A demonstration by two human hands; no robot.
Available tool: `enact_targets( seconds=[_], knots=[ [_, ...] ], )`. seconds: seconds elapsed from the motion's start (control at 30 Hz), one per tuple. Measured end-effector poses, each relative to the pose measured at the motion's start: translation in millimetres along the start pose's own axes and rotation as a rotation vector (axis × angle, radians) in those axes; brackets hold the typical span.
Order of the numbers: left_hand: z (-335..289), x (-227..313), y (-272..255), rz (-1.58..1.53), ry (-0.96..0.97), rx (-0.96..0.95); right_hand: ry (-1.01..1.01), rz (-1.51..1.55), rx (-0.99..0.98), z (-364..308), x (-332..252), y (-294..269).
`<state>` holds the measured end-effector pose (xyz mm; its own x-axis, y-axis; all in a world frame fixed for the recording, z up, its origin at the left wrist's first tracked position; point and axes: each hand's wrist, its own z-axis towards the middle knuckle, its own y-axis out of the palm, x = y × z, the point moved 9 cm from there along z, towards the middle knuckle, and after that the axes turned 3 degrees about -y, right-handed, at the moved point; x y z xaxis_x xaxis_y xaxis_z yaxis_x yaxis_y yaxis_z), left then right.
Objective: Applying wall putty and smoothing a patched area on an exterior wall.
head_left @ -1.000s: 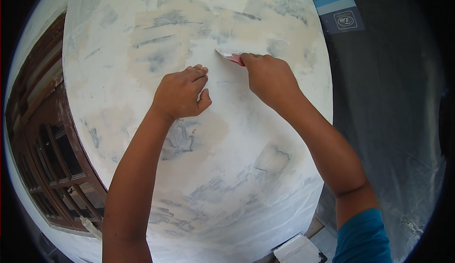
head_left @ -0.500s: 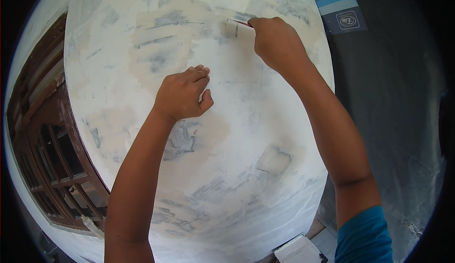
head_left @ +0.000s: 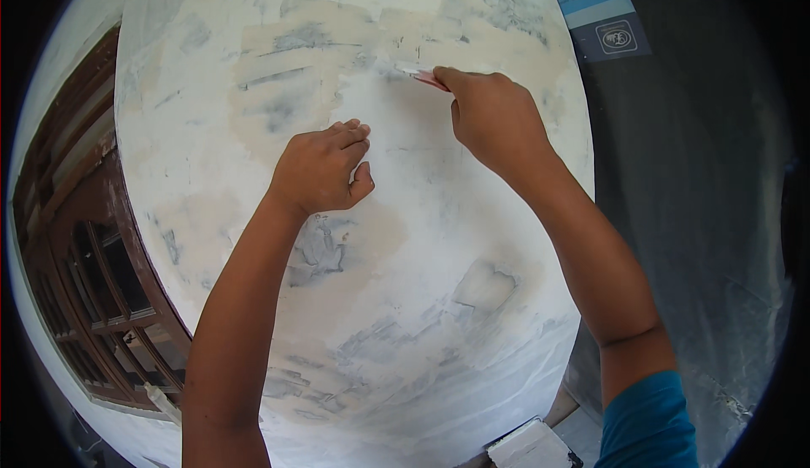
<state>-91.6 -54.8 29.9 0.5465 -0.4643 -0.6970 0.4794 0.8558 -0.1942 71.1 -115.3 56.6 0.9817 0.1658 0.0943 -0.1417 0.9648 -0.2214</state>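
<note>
A white wall with beige and grey patches of filler fills the middle of the view. My right hand grips a putty knife, its reddish part showing by the fingers and its thin, pale end against the upper wall. Most of the tool is hidden behind the hand. Lower and to the left, my left hand is held at the wall, fingers loosely bent and thumb apart. Nothing shows in it; whether its fingertips touch the wall I cannot tell.
On the left is a brown wooden door or window frame with dark panes. A dark sheet hangs at the right, with a blue-and-white label on top. Below, a whitish block-like thing lies by the wall's foot.
My right hand has moved down the wall with the putty knife, and more of its reddish part shows. My left hand has barely shifted.
</note>
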Motion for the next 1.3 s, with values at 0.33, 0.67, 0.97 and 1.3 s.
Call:
enact_targets(
  seconds=[0.33,0.67,0.97,1.3],
  knots=[
    [4.4,6.2,0.0,-0.013,0.030,0.037,-0.246,-0.261,0.014,-44.5,-16.8,92.5],
    [13.9,11.1,0.6,-0.043,0.025,0.052,-0.088,-0.185,0.080,72.9,26.6,13.3],
    [-2.2,-1.9,-2.9,0.004,0.007,0.032,-0.137,-0.034,0.036,-3.2,-25.8,9.4],
    [7.3,5.0,0.9,-0.021,0.044,0.048,-0.323,-0.330,0.260,-27.8,-26.7,72.1]
  ],
)
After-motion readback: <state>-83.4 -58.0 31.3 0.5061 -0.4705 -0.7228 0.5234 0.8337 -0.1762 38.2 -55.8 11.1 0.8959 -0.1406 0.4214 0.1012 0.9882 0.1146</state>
